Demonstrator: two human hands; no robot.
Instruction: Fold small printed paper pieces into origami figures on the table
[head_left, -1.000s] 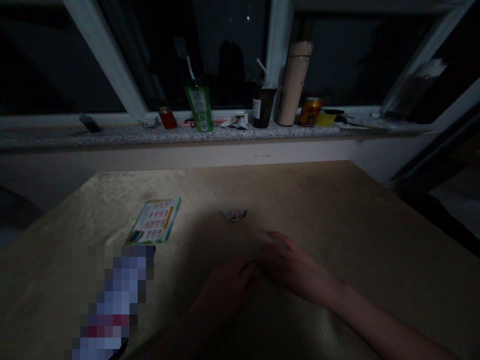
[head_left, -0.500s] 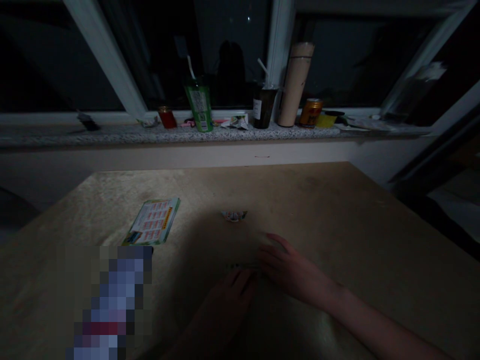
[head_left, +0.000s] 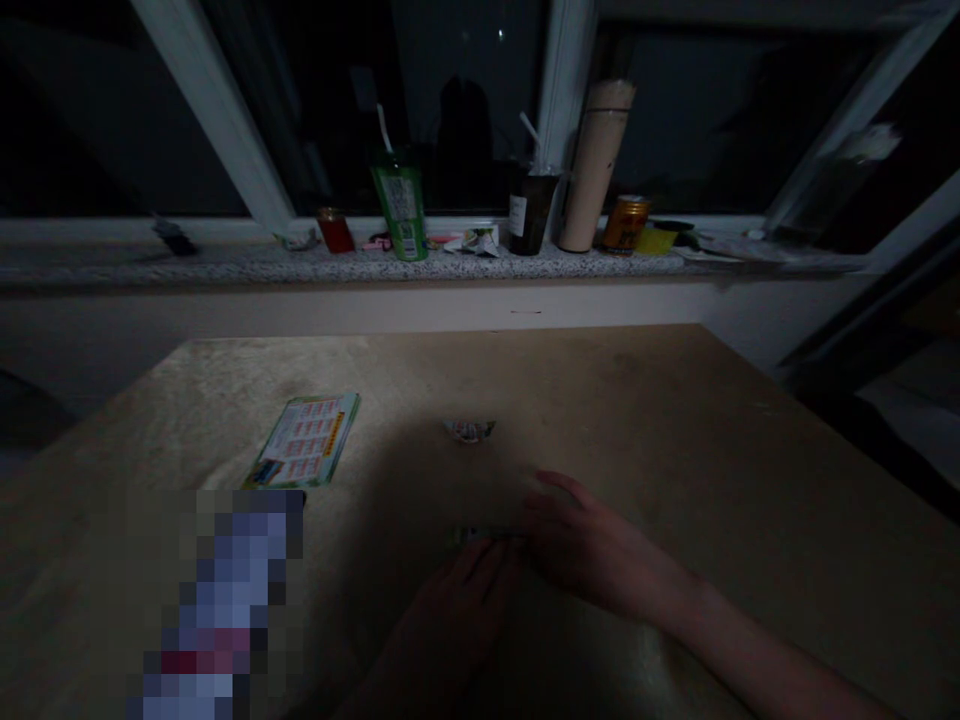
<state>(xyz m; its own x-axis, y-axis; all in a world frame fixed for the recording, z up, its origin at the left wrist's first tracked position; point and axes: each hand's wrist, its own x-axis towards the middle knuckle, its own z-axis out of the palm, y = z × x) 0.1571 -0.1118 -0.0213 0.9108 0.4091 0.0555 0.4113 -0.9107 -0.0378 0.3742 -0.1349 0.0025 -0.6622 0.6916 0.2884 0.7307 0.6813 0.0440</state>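
A narrow strip of printed paper (head_left: 466, 536), dim in the shadow, lies on the table in front of me. My left hand (head_left: 472, 595) rests over its near edge, fingers pressed together on it. From the right, my right hand (head_left: 585, 535) meets the strip's right end, with lower fingers curled in and one finger raised and stretched out; its thumb is hidden. Shadow hides most of the strip under the fingers. Just beyond the hands sits a small folded piece of printed paper (head_left: 469, 431), pointed at both ends, touched by neither hand.
Left on the table (head_left: 637, 390) are a stack of printed cards (head_left: 306, 440) and a pixelated bluish object (head_left: 225, 600). Along the window sill (head_left: 255, 265) stand a green cup (head_left: 400, 205), a dark cup (head_left: 531, 215), a tall flask (head_left: 596, 165), an orange can (head_left: 626, 225) and a red jar (head_left: 335, 232).
Both hands have shifted slightly right along the strip, and a little more of its left end shows. The folded paper and the cards have not moved.
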